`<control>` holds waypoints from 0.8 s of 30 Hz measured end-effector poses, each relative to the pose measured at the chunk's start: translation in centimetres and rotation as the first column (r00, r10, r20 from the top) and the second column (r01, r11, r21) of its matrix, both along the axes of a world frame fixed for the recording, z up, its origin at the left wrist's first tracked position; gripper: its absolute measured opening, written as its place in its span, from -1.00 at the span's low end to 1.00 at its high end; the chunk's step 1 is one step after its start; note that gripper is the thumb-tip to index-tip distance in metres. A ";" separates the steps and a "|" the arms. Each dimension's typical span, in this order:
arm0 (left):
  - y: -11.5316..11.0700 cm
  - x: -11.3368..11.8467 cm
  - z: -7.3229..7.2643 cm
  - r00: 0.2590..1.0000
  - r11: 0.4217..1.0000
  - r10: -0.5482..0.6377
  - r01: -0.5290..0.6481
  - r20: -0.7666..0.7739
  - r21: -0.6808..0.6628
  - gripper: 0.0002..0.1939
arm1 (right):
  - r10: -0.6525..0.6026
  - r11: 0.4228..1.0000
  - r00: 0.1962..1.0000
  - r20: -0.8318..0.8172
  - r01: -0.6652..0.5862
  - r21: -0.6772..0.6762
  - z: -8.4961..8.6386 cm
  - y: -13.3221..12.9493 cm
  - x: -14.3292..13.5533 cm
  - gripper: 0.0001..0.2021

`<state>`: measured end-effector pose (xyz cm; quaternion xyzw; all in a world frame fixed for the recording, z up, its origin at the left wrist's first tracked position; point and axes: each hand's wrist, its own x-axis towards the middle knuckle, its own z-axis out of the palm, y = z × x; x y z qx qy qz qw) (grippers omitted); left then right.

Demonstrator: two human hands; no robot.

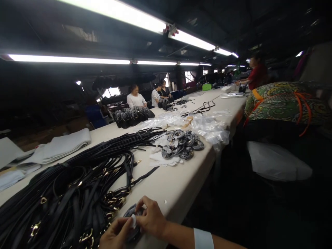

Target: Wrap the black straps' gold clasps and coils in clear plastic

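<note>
At the near table edge, a coiled strap, dark and seemingly wrapped in clear film, lies under both hands. My left hand is closed, its thumb and finger pinching a small white strip at the coil. Fingers bent, my right hand grips the coil's upper side and touches the strip too. Part of the coil is hidden behind the fingers. Just left of them spreads a large heap of black straps with gold-coloured buckles and clasps.
Several finished-looking coils sit on white pieces farther up the long table. Behind them lie clear plastic bags and black bags. White folded sheets rest at left. A person in patterned clothing bends at right; other people work beyond.
</note>
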<state>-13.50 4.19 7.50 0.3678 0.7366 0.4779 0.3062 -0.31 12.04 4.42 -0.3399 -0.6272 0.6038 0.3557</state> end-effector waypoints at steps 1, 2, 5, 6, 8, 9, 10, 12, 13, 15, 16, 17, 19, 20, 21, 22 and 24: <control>0.0 0.2 0.0 1.000 0.999 0.028 -0.028 -0.002 0.020 -0.47 | -0.034 0.998 0.999 -0.008 0.034 0.056 0.2 0.0 0.2 -0.81; 0.0 0.5 0.1 0.998 0.997 0.063 -0.063 -0.006 0.038 -0.47 | -0.053 0.990 0.999 -0.012 0.054 0.129 0.4 -0.1 0.4 -0.82; -0.2 1.5 0.0 0.989 0.982 0.145 -0.144 0.005 0.121 -0.53 | 0.012 0.958 1.000 0.023 -0.018 0.286 1.0 -0.2 1.1 -0.89; -0.2 1.8 0.0 0.987 0.975 0.156 -0.158 0.024 0.157 -0.57 | 0.050 0.953 0.998 0.043 -0.060 0.298 1.1 -0.2 1.2 -0.92; -0.2 2.2 -0.2 0.985 0.964 0.162 -0.170 0.056 0.207 -0.65 | 0.087 0.952 0.994 0.066 -0.103 0.287 1.0 0.0 1.3 -0.90; -0.2 2.4 -0.3 0.984 0.961 0.166 -0.178 0.071 0.212 -0.68 | 0.086 0.955 0.993 0.078 -0.105 0.278 0.8 0.2 1.2 -0.86; -0.1 2.5 -0.4 0.982 0.959 0.168 -0.183 0.090 0.214 -0.69 | 0.080 0.958 0.993 0.091 -0.102 0.268 0.7 0.3 1.1 -0.81; -0.1 2.5 -0.7 0.973 0.952 0.184 -0.212 0.142 0.222 -0.71 | 0.046 0.960 0.990 0.130 -0.079 0.267 0.3 0.3 0.8 -0.76; -0.1 2.4 -0.7 0.963 0.942 0.202 -0.241 0.176 0.235 -0.72 | 0.021 0.960 0.988 0.151 -0.062 0.274 0.2 0.1 0.7 -0.76; -0.1 2.1 -0.8 0.928 0.903 0.266 -0.334 0.260 0.270 -0.73 | -0.036 0.955 0.980 0.194 -0.023 0.297 0.2 -0.2 0.7 -0.78; -0.1 1.9 -0.8 0.902 0.876 0.300 -0.389 0.310 0.285 -0.75 | -0.063 0.951 0.974 0.216 -0.007 0.309 0.3 -0.4 0.7 -0.78; -0.1 1.6 -0.8 0.873 0.848 0.327 -0.441 0.363 0.295 -0.76 | -0.086 0.948 0.967 0.238 0.006 0.319 0.4 -0.6 0.8 -0.78; -0.1 1.2 -0.7 0.810 0.804 0.348 -0.517 0.471 0.294 -0.79 | -0.109 0.943 0.955 0.276 0.012 0.331 0.5 -0.9 1.0 -0.78; -0.1 1.1 -0.7 0.781 0.792 0.342 -0.539 0.523 0.286 -0.80 | -0.109 0.943 0.951 0.290 0.007 0.333 0.5 -0.9 1.0 -0.78; -0.1 1.0 -0.7 0.752 0.786 0.330 -0.554 0.571 0.275 -0.82 | -0.105 0.943 0.948 0.301 -0.001 0.333 0.5 -0.9 0.9 -0.78; -0.1 0.9 -0.6 0.722 0.783 0.313 -0.564 0.616 0.263 -0.83 | -0.099 0.943 0.946 0.310 -0.010 0.332 0.5 -0.8 0.8 -0.78; 0.0 1.1 -0.4 0.666 0.787 0.275 -0.570 0.693 0.236 -0.82 | -0.086 0.945 0.944 0.319 -0.024 0.326 0.4 -0.7 0.6 -0.78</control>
